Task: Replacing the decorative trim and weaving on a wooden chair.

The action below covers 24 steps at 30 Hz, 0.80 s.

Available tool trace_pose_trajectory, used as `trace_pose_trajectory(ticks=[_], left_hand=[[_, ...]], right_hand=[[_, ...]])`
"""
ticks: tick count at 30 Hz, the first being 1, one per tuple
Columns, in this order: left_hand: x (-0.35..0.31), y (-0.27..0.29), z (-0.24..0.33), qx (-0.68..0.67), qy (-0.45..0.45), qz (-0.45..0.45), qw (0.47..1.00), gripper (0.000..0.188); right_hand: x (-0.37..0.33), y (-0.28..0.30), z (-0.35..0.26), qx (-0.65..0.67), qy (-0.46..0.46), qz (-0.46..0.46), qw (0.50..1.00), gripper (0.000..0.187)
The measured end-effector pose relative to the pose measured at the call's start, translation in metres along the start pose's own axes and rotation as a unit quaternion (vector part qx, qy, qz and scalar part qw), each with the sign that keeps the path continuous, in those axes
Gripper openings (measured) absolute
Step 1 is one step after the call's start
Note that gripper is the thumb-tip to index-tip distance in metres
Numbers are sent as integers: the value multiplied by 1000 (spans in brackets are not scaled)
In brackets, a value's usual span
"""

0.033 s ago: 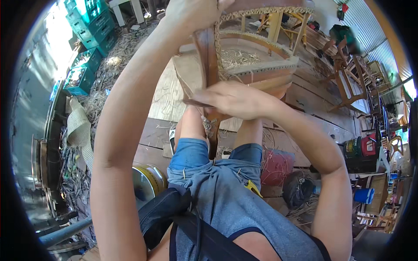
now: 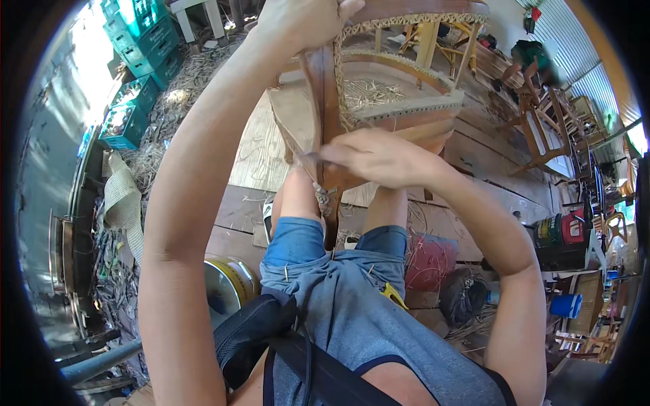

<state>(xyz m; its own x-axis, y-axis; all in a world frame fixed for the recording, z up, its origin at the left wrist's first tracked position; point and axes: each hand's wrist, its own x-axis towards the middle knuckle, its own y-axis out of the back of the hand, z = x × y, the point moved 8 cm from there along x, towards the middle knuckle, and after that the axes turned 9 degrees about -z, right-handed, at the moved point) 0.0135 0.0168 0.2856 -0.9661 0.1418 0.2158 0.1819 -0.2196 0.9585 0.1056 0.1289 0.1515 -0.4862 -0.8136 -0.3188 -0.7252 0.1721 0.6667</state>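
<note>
A brown wooden chair frame (image 2: 328,88) stands tilted between my knees, its inner edges bound with pale woven cane (image 2: 338,64). At the upper end of the frame my left hand (image 2: 301,21) is closed round the wood. My right hand (image 2: 376,157) is lower, across the frame's post, fingers together and blurred by motion. A small dark piece shows at its fingertips, too smeared to name. Beside it a thin strand (image 2: 288,132) hangs in a loop. Below the hand, a knotted bundle of cane (image 2: 322,196) sits against the post.
A yellow-and-white bucket (image 2: 233,284) stands left of my legs, a red container (image 2: 433,260) right. Green crates (image 2: 139,40) are stacked far left, amid cane scraps. Another person (image 2: 531,57) bends near chairs (image 2: 542,132) at far right. A yellow-handled tool (image 2: 393,295) rests at my hip.
My right hand has shifted slightly right along the post, and the dark flat piece under its fingers shows less. My left hand stays on the frame.
</note>
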Motion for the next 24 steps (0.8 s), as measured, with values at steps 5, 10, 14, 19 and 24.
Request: trace_pose_trajectory(ticks=[5,10,14,19,24], left_hand=[[11,-7,-13,22,-12,10,1000,73],[9,-3,-11,22,14,-31,999,76],[6,1,-6,12,31,-51,998,77],[5,0,-12,16,42,-54,998,76],[3,-1,-5,6,43,-54,998,75]], right_hand=[[-44,79,25,-310,-153,284,894,37],[-19,75,29,-335,-93,297,889,32],[-18,75,24,-339,-99,291,889,31],[-16,76,19,-345,-98,277,892,31],[-17,77,26,-361,-116,279,883,32]])
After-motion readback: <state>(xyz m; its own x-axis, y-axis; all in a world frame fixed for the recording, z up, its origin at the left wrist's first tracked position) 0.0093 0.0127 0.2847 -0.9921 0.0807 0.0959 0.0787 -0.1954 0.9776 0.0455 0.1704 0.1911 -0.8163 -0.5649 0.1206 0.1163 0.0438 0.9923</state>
